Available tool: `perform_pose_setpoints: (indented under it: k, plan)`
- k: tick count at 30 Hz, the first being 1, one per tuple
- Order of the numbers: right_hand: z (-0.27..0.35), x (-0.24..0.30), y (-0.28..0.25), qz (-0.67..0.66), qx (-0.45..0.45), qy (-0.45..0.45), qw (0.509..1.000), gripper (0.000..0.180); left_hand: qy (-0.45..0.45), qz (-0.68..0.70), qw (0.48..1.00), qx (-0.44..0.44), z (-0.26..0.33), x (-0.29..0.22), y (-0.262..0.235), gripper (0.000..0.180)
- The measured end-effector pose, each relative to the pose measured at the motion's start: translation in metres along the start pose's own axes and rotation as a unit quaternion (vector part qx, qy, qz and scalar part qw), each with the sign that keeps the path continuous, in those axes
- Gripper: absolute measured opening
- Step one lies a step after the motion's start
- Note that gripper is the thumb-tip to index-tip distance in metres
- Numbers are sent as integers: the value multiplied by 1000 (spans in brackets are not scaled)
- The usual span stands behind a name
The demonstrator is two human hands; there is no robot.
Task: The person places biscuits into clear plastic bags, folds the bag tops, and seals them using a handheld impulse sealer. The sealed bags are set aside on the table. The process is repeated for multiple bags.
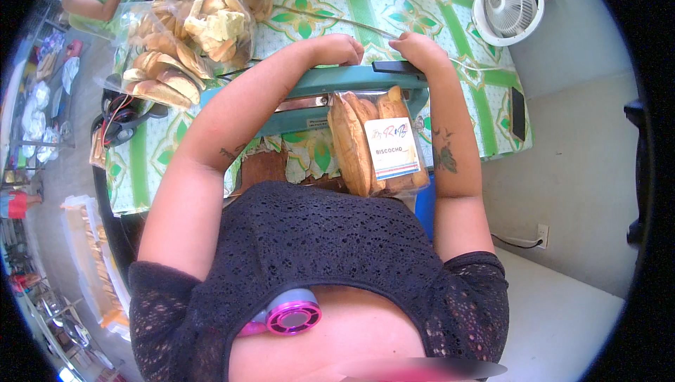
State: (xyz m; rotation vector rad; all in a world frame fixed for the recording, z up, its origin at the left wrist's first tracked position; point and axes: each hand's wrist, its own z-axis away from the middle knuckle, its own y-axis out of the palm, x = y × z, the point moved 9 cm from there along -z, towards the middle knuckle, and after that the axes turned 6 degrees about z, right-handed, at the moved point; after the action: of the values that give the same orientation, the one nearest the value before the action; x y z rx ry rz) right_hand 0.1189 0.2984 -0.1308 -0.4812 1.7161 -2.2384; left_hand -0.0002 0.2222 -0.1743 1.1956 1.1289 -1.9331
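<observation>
Bagged bread point(348, 144) is placed at the near side of a teal sealer point(323, 81) on the patterned tabletop point(355, 18). Beyond it, the left hand point(339, 49) and right hand point(422, 52) are held with curled fingers; whether anything is gripped cannot be told.

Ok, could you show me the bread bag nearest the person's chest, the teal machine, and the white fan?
Bread bag point(394, 149): head view, on its white label.
Teal machine point(337, 80): head view, on its long top bar.
White fan point(508, 2): head view, on the middle of its round grille.
</observation>
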Motion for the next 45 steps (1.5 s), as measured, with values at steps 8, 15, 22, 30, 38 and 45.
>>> perform_pose_setpoints:
  k: [8, 15, 22, 30, 38, 45]
  plan:
    - [4, -2, -2, -82, -7, 14, 997, 46, -2, 23, 1000, 5, 2, -1, 2, 11]
    - [6, -4, -5, -86, -29, 25, 996, 46, -2, -3, 1000, 7, 6, -8, 1, 10]
    - [13, -5, -12, -64, -62, 38, 995, 45, -7, -1, 1000, 7, 8, -8, 1, 11]
    - [17, -4, -15, -70, -67, 46, 994, 45, -4, -3, 1000, 3, 9, -9, 1, 12]
    - [22, -2, -17, -76, -52, 43, 995, 43, -6, 6, 1000, 3, 10, -9, 1, 9]
    - [24, 0, -19, -62, -53, 47, 996, 43, -12, 14, 1000, 6, 8, -6, 1, 6]
